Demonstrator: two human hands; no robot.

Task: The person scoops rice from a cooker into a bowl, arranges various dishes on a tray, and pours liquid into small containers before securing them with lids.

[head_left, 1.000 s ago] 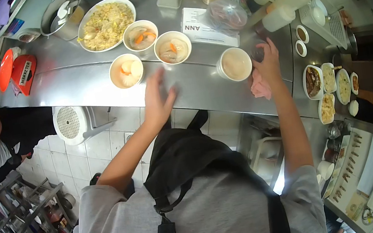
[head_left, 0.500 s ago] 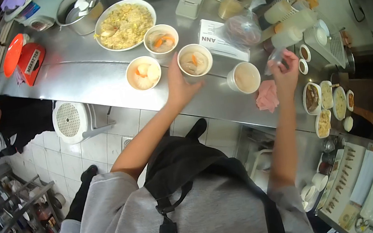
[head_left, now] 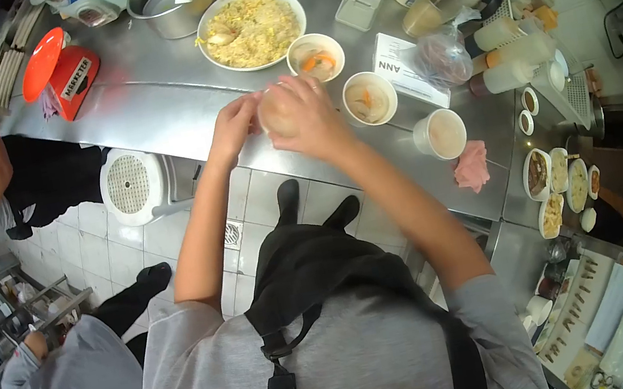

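Note:
Both hands are at a white paper cup near the front edge of the steel counter. My left hand curls its fingers against the cup's left side. My right hand, somewhat blurred, has its fingers bent over the rim, on what looks like a clear plastic lid; the cup's contents look hazy beneath. Behind it stands an open cup of soup with orange pieces. To the right are another soup cup and a cup of pale liquid.
A bowl of fried rice, a metal pot and a red scale stand along the counter. A white box, a pink cloth and several bottles are at right. Co-workers are at left, near a white stool.
My right hand has come leftward from beside the pale cup, carrying a clear item, to the leftmost cup. My left hand has left the middle cup for that same cup. The view has shifted.

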